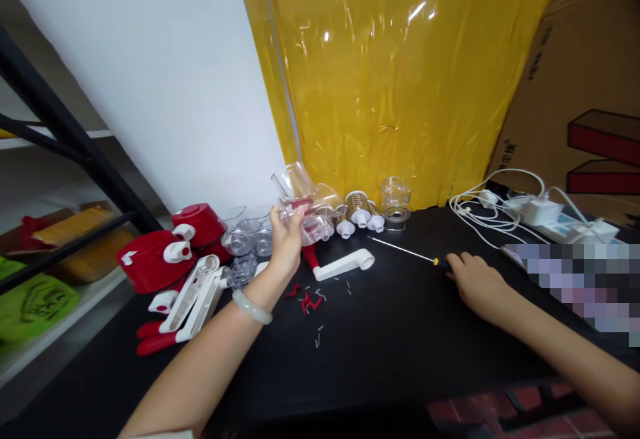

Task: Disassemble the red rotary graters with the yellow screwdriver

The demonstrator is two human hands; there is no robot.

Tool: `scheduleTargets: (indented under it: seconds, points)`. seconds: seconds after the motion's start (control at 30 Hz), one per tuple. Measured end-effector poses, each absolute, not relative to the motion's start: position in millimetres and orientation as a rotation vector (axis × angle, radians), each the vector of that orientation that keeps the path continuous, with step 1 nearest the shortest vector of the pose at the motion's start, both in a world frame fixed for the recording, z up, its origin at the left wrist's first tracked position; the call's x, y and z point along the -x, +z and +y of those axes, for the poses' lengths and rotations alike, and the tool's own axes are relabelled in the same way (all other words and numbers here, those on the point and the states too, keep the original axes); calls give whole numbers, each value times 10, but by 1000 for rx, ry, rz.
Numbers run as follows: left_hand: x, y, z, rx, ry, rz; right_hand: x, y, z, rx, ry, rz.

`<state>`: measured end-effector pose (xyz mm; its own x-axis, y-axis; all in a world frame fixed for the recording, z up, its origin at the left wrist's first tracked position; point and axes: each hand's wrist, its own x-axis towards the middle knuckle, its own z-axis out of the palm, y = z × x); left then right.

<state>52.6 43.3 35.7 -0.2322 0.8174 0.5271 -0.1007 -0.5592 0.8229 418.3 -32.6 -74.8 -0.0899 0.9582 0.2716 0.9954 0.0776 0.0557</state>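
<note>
My left hand [286, 242] is wrapped round a clear plastic grater housing [294, 182] and holds it above the back of the table. My right hand [475, 283] is closed on the dark handle of a screwdriver [406, 250], whose thin shaft points left. Between the hands lies a white crank handle [345, 265] with a red end partly behind my left hand. Small red plastic pieces [311, 302] and several screws [318, 339] are scattered on the black table [385, 352]. Grater drums [359, 208] stand behind the crank.
Red grater parts [155, 260] and white handles [193, 299] are piled at the left, beside clear cups [241, 239]. Another clear part [395, 197] stands at the yellow curtain [400, 79]. White cables [493, 209] and a power strip [560, 225] lie at the right.
</note>
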Motion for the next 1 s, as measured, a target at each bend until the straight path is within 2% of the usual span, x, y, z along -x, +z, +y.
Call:
scheduleTargets:
  seconds: [0.13, 0.3, 0.37, 0.57, 0.7, 0.8, 1.0]
  points:
    - [-251, 140, 244, -1479, 1797, 989, -4107, -815, -275, 2060, -480, -2207]
    - [-9, -33, 86, -1630, 1805, 1151, -3868, -703, -219, 1900, -313, -2048]
    - [-2, -92, 73, -1623, 1813, 1166, -3538, -568, -225, 1629, -55, -1993]
    - [-202, -125, -49, -1565, 1841, 1073, -2097, -213, -376, 976, 1204, -1507]
    - [-327, -101, -205, -1523, 1845, 1028, -1617, -59, -504, 578, 1769, -971]
    - [-381, -86, -269, -1549, 1819, 1094, -1508, 7, -492, 471, 1916, -705]
    - [-424, -54, -239, -1544, 1963, 1280, -1294, -1, -331, 571, 1812, -462]
